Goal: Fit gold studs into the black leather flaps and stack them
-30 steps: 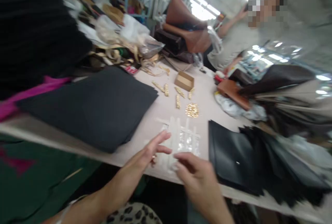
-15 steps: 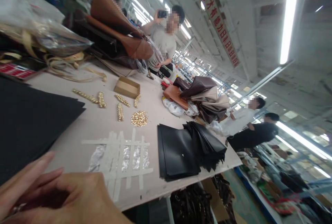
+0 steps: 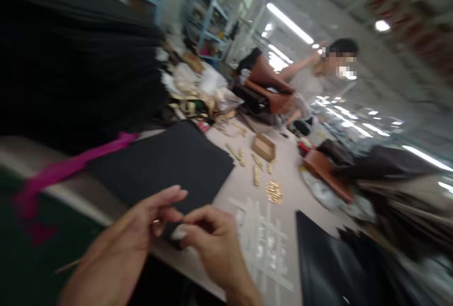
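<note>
My left hand (image 3: 141, 225) is over the table's front edge, its upper fingers stretched out and its lower ones curled, with a ring on one finger. My right hand (image 3: 214, 230) is beside it, thumb and fingers pinched together near the left fingertips. What the pinch holds, if anything, is too blurred to name. Behind the hands lies a stack of black sheets (image 3: 170, 159). To the right are a pile of small gold pieces (image 3: 274, 191), rows of gold pieces (image 3: 255, 175) and crossed white tape strips (image 3: 255, 235) on the table (image 3: 226, 192).
A small cardboard box (image 3: 264, 148) stands behind the gold rows. Black leather panels (image 3: 332, 259) lie at the right, near brown bags (image 3: 327, 174). A magenta strip (image 3: 81, 157) hangs at the left edge. A person (image 3: 311, 79) stands across the table.
The view has swung left, so the table things now appear farther right. Both hands are now in fuller view, nearer the middle. The person across the table has lowered the phone out of clear sight.
</note>
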